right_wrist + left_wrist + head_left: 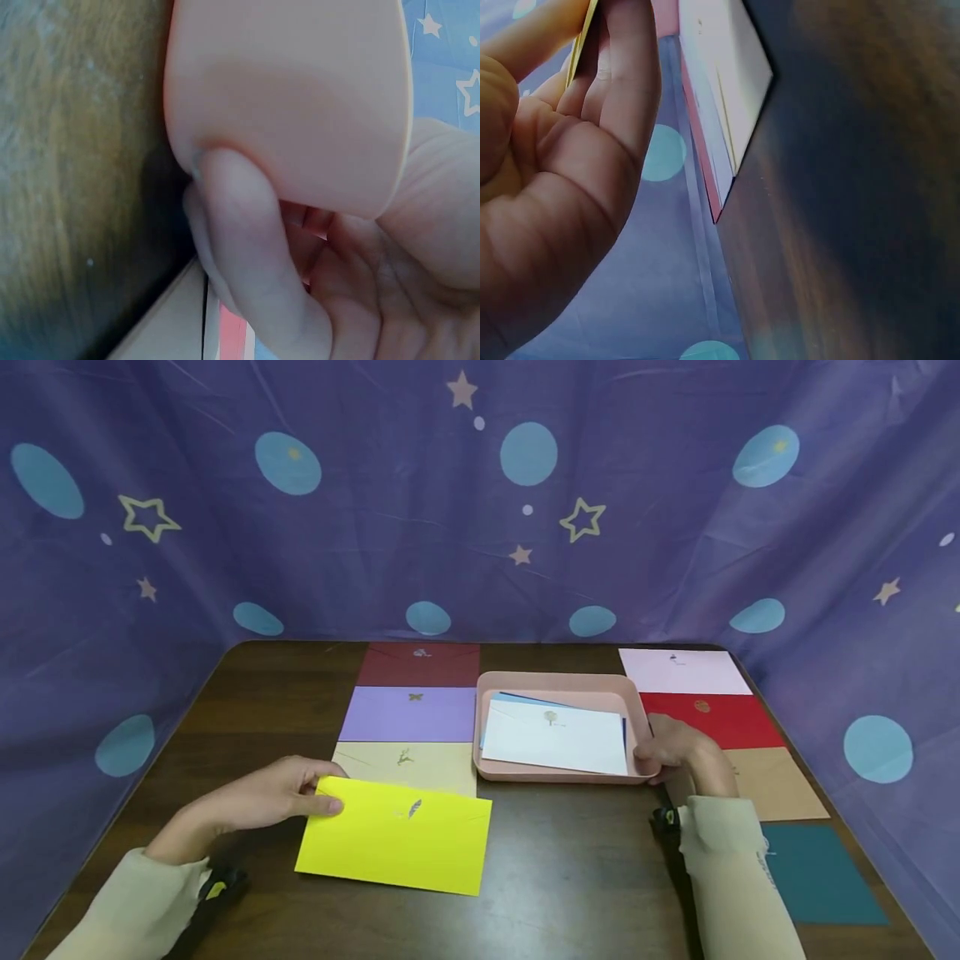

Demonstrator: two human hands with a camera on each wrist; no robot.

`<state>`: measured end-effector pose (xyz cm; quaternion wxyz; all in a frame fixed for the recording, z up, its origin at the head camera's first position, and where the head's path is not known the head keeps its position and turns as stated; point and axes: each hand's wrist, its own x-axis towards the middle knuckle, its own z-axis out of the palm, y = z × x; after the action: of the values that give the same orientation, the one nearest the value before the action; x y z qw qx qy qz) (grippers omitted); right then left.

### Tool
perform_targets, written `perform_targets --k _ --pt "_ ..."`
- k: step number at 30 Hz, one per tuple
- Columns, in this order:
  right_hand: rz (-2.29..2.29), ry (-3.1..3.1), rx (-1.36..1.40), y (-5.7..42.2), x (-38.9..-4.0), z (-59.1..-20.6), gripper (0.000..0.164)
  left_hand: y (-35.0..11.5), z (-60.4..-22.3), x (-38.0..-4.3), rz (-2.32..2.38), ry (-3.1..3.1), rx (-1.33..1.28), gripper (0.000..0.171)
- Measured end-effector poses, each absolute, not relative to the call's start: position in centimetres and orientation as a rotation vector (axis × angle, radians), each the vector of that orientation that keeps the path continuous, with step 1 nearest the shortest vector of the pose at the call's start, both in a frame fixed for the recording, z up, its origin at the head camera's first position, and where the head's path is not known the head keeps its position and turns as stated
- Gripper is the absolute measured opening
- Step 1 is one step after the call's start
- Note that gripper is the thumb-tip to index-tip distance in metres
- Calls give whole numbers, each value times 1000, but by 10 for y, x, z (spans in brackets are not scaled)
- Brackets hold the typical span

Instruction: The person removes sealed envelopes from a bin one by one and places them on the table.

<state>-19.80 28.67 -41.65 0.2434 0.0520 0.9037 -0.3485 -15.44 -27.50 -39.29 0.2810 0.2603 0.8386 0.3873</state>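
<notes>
My left hand point(273, 793) pinches the upper left corner of a bright yellow envelope point(397, 852) marked with a small feather. The envelope hangs over the front part of the table and overlaps the near edge of a cream envelope point(442, 764) with a deer mark. In the left wrist view, only a thin yellow edge point(577, 52) shows between thumb and fingers. My right hand point(682, 747) grips the right end of a pink tray point(555, 682), fingertips curled at its lower edge in the right wrist view. Inside the tray lies a white envelope point(555, 743) with a tree mark, over blue ones.
Left of the tray, a purple envelope point(408, 718) and a maroon one point(405, 668) lie behind the cream one. Down the right side lie a pale pink envelope point(690, 675), a red one point(727, 725), a tan one point(780, 789) and a teal one point(825, 877). A patterned curtain point(375, 510) surrounds the table.
</notes>
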Motion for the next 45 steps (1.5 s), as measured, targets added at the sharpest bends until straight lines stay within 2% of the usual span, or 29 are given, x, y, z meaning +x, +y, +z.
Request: perform_targets --k 6,17,26,45 --pt "-959 2458 152 286 -200 -415 72 -276 -400 -146 875 2361 684 17" --pt "-963 2458 148 286 -198 -416 71 -272 -400 -136 760 2465 558 37" --pt "-965 2468 171 289 -202 -421 75 -263 -403 -129 622 2527 322 49" --pt "-974 2467 176 287 -200 -417 77 -257 -402 -127 499 2582 271 55"
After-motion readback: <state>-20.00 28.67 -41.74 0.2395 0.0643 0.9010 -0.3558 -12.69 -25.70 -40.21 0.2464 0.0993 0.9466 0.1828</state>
